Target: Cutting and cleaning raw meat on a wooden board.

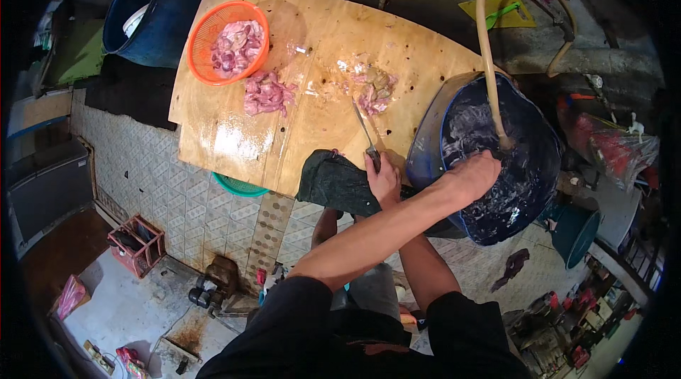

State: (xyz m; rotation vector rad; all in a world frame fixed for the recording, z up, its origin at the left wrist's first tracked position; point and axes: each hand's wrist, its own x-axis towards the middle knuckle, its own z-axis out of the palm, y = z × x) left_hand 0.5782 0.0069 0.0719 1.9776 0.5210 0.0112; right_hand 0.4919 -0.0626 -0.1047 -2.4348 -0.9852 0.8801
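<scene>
My right hand [385, 181] grips the dark handle of a knife [364, 124] at the near edge of a wet wooden board [319, 137]. The blade points away from me, its tip beside a small heap of pink and yellowish offal [376, 92]. Crossing over my right arm, my left hand [475, 174] reaches into a blue plastic barrel [425, 139] of water. Its fingers are bent and partly hidden, so what they hold cannot be told. Another pile of pink offal [267, 93] lies by an orange plastic basket [198, 57] containing more pieces.
A beige hose [481, 22] arches into the barrel. Dark cloth [335, 182] drapes over the board's near edge. Another blue barrel [175, 17] stands at the far left, and a green basket [239, 185] shows beneath the board. A yellow cutting board [521, 13] lies beyond the hose.
</scene>
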